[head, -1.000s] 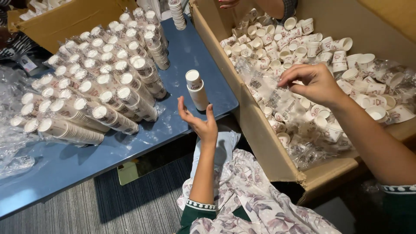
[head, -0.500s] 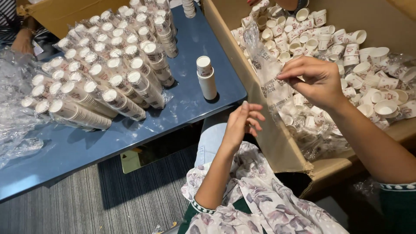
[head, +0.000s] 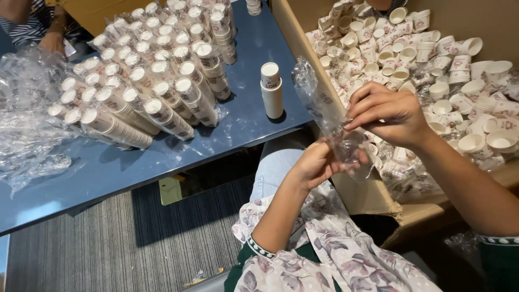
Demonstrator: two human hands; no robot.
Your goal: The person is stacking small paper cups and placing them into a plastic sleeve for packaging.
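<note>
Plastic sleeve (head: 330,119) pinched between left hand (head: 319,162) and right hand (head: 389,113), above cardboard box (head: 303,43).

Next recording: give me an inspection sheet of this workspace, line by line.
Surface: blue table, glossy.
Job's things: clear plastic sleeve, pinched by the left hand and right hand together.
Clutter: wrapped rows of stacked paper cups; one short upright cup stack; crumpled plastic wrap at the table's left.
Grippers: both hands closed on the sleeve.
Cables: nothing seen.
Surroundings: cardboard box of loose paper cups; grey carpet; another person's arm, top left.
</note>
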